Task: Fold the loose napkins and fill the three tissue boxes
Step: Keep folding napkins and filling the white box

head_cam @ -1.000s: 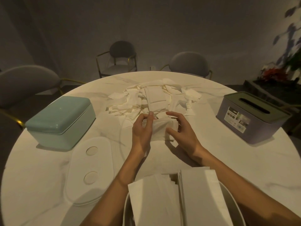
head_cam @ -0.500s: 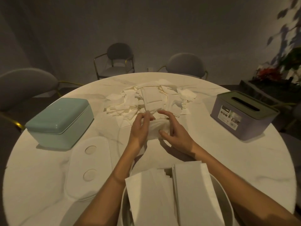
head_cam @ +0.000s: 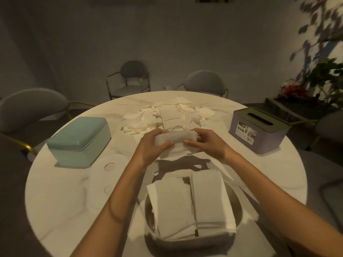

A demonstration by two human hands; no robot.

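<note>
Both hands hold a folded white napkin (head_cam: 175,138) above the round table. My left hand (head_cam: 151,145) grips its left end and my right hand (head_cam: 206,142) pinches its right end. Behind them lies a heap of loose napkins (head_cam: 167,117). An open white box (head_cam: 191,242) at the near edge holds two stacks of folded napkins (head_cam: 191,203). A closed teal tissue box (head_cam: 79,140) stands at the left. A grey-purple tissue box (head_cam: 259,129) with a slotted top stands at the right.
A white oval lid (head_cam: 109,175) with two round dimples lies flat on the white table (head_cam: 61,201) left of my left forearm. Grey chairs (head_cam: 133,78) surround the table. A potted plant (head_cam: 315,84) stands at the far right.
Both hands have lifted the folded napkin off the table and turned it lengthwise between them. The view has shifted slightly.
</note>
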